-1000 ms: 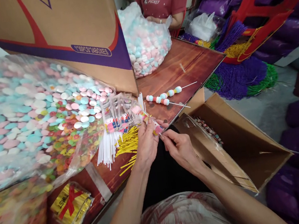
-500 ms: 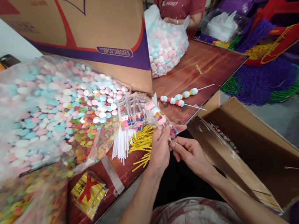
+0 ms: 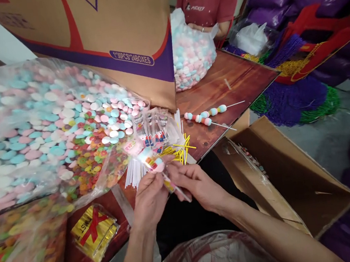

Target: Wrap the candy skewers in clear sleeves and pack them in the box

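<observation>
A candy skewer (image 3: 150,160) in a clear printed wrapper points up and left, strung with pink, white and blue candies and coloured rings. Just below the candies, my left hand (image 3: 148,198) is closed on it. My right hand (image 3: 199,183) closes its fingers at the lower end, where wrapper and white stick come out. Beyond my hands lie yellow twist ties (image 3: 186,146), white sticks (image 3: 133,174) and flat printed wrappers (image 3: 154,129). Two unwrapped candy skewers (image 3: 205,118) rest further right on the table.
A large bag of pastel candies (image 3: 38,135) and a bag of gummy rings (image 3: 19,239) cover the left side. A tall carton (image 3: 93,39) stands behind. An open cardboard box (image 3: 309,182) sits at the right. Across the table (image 3: 237,70), a person in red is behind another candy bag (image 3: 194,56).
Both hands have moved left and nearer with the wrapped skewer, which now tilts further left. More yellow twist ties show on the right of the pile. The view has shifted slightly.
</observation>
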A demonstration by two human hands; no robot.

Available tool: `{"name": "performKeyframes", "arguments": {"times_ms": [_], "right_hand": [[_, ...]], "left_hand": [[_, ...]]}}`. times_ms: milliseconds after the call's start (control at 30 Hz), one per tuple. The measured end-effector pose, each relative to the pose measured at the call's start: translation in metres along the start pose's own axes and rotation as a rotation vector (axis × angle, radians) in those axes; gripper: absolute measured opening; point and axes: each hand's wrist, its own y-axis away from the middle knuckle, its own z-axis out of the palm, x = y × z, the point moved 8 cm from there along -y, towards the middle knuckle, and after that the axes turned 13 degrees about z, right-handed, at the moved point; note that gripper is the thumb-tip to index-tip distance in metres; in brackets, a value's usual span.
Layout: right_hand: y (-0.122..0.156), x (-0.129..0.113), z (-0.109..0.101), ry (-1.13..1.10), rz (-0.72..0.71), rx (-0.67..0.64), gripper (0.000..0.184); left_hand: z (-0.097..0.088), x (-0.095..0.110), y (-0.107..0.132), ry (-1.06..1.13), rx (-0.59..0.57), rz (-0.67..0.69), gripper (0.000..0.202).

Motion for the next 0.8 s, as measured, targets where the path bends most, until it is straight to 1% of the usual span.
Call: {"name": "performKeyframes", "arguments": {"times_ms": [33,67,100,133,167,200,233,267,300,367,467,533,600,633,700,800], "right_hand": [[-0.001,-0.006,0.001,0.214,-0.040,-0.016,0.037],[-0.002,-0.013,-0.003,0.449,-0.096,0.024,0.034],[-0.004,-0.021,-0.013,0.685,-0.156,0.118,0.030],[-0.006,-0.030,-0.027,0.890,-0.208,0.272,0.028],[-0.007,-0.040,-0.044,1.045,-0.245,0.461,0.026],[-0.008,-0.047,-0.058,1.152,-0.264,0.606,0.023],[-0.011,-0.050,-0.068,1.227,-0.273,0.683,0.020],[-0.015,-0.050,-0.075,1.283,-0.278,0.711,0.017],[-0.020,-0.048,-0.079,1.334,-0.279,0.712,0.015],[-0.027,-0.040,-0.083,1.401,-0.285,0.713,0.016],[-0.030,-0.030,-0.086,1.424,-0.304,0.789,0.019],[-0.029,-0.028,-0.087,1.398,-0.321,0.827,0.017],[-0.026,-0.029,-0.088,1.317,-0.352,0.822,0.016],[-0.023,-0.032,-0.088,1.237,-0.375,0.808,0.017],[-0.015,-0.037,-0.087,0.990,-0.424,0.740,0.019],[-0.008,-0.037,-0.076,0.593,-0.434,0.527,0.019]], "left_hand": [[-0.005,0.006,-0.001,0.005,0.026,0.040,0.022],[-0.009,0.011,-0.003,0.003,0.057,0.077,0.019],[-0.013,0.015,-0.005,-0.006,0.093,0.112,0.017],[-0.017,0.018,-0.008,-0.025,0.132,0.141,0.017],[-0.020,0.019,-0.010,-0.050,0.166,0.156,0.018],[-0.023,0.019,-0.013,-0.075,0.189,0.154,0.020],[-0.024,0.017,-0.015,-0.095,0.199,0.139,0.022],[-0.024,0.014,-0.017,-0.108,0.201,0.121,0.024],[-0.024,0.012,-0.018,-0.113,0.198,0.105,0.025],[-0.023,0.006,-0.020,-0.104,0.199,0.088,0.028],[-0.024,0.001,-0.023,-0.053,0.224,0.107,0.031],[-0.024,-0.002,-0.026,-0.036,0.232,0.113,0.031],[-0.024,-0.004,-0.030,-0.049,0.238,0.107,0.033],[-0.024,-0.007,-0.031,-0.057,0.245,0.097,0.033],[-0.023,-0.012,-0.034,-0.071,0.265,0.070,0.031],[-0.018,-0.018,-0.036,-0.123,0.284,0.075,0.027]]}}
